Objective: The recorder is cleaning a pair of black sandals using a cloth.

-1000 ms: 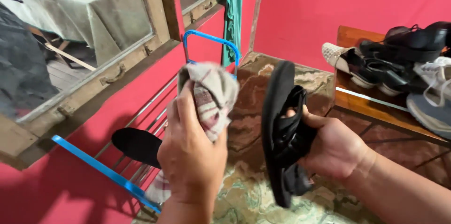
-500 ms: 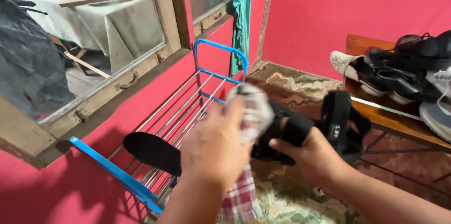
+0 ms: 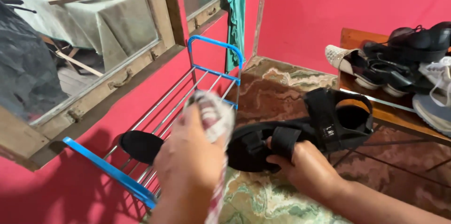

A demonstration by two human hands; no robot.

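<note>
Marble-patterned flooring (image 3: 277,87) in swirls of brown, cream and green runs from under your hands to the far corner, where it meets the deep pink walls (image 3: 329,12). On your left, a wood-framed window (image 3: 155,17) looks out on a table draped in a pale green cloth (image 3: 94,12), and a teal fabric (image 3: 235,12) hangs at the far end of the frame.

Below the window stands a blue-framed metal shoe rack (image 3: 197,71) with bare steel rods; a black sandal (image 3: 141,146) lies on its near part. On the right, a wooden bench (image 3: 371,99) against the far wall carries a jumble of footwear (image 3: 399,64): dark shoes, a cream slip-on and a grey sneaker at the edge of view.

Your right hand (image 3: 305,170) grips a black strapped sandal (image 3: 300,132) from beneath, fingers curled tight around its front strap, holding it level above the floor with the heel strap toward the bench. Your left hand (image 3: 188,158) is closed around a bunched plaid rag (image 3: 213,120), fingers wrapped over the cloth, which touches the toe end of the sandal while its loose end hangs down near your wrist.
</note>
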